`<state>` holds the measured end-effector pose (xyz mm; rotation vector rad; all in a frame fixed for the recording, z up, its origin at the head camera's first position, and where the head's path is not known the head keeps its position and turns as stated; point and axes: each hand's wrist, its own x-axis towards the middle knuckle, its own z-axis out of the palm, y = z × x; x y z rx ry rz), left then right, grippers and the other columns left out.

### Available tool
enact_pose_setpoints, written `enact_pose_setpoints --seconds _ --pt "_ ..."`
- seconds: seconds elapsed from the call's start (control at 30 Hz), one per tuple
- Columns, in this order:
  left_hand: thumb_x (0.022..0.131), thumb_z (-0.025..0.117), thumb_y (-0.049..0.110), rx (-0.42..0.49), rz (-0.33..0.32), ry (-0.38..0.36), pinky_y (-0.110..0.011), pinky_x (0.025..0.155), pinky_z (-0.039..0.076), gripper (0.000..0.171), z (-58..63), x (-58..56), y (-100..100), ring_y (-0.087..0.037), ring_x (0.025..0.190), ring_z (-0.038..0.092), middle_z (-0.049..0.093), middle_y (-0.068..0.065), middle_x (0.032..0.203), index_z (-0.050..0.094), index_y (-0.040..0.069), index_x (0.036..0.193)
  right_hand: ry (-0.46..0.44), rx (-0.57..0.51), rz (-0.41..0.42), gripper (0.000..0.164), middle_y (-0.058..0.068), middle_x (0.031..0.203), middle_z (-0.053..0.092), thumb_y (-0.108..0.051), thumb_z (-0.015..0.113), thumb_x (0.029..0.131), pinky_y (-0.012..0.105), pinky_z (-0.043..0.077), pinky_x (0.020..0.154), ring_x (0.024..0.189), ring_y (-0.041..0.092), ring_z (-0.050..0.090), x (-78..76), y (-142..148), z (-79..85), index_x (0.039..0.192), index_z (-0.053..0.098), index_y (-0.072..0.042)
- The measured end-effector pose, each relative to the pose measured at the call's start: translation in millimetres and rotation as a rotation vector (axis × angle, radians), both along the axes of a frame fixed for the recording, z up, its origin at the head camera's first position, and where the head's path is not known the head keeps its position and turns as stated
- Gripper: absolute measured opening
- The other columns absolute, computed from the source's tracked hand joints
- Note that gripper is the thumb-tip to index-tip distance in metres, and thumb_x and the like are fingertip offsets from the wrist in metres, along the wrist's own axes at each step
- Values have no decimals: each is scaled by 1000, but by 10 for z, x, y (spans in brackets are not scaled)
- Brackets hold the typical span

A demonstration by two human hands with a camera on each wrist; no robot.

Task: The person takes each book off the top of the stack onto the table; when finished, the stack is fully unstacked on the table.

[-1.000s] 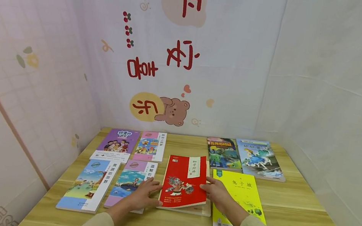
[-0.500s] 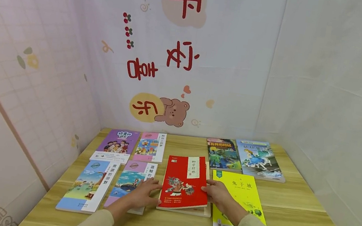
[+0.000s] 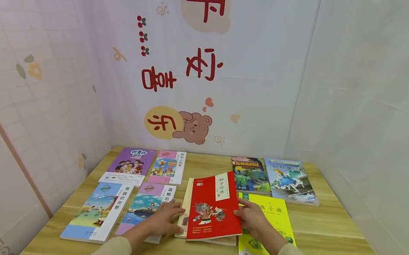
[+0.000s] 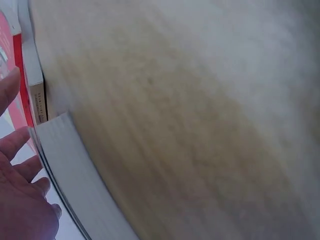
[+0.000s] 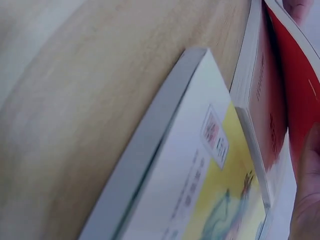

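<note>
The red book (image 3: 216, 207) is tilted a little above a cream-covered book (image 3: 189, 190) in the middle of the table. My right hand (image 3: 255, 222) grips its right edge; in the right wrist view the red cover is lifted off the book below. My left hand (image 3: 163, 222) lies over the right side of a pink-and-blue book (image 3: 142, 206), its fingers spread toward the cream book's left edge. In the left wrist view my left hand (image 4: 25, 195) appears beside a thick page block (image 4: 80, 175). Whether its fingertips touch the cream book, I cannot tell.
A yellow book (image 3: 262, 244) lies under my right forearm. Behind it are a dark green book (image 3: 250, 177) and a pale blue book (image 3: 291, 181). At left lie a purple book (image 3: 130, 163), a small pink book (image 3: 167, 168) and a blue-and-white book (image 3: 98, 213). White curtains enclose the table.
My right hand has moved the red book slightly right and turned it, uncovering the cream book's left side. My left hand has stayed nearly in place, now apart from the red book.
</note>
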<state>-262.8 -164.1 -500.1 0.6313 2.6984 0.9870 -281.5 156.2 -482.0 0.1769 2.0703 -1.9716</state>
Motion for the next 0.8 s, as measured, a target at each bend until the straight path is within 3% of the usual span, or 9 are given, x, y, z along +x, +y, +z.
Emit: enact_pose_setpoints --seconds 0.27,0.8 --pt "85 79 27 -24 -5 -6 -64 116 7 65 -23 12 27 -46 141 28 40 -22 150 55 3 140 2 -69 -16 60 21 122 60 -1 59 94 46 59 81 96 31 67 78 131 44 151 38 -2" --pt "89 75 27 -14 -43 -5 -66 114 5 66 -53 9 10 -48 141 26 36 -25 151 50 1 144 25 -69 -14 60 21 126 58 -4 60 96 46 58 83 99 31 66 151 342 143 151 38 -3"
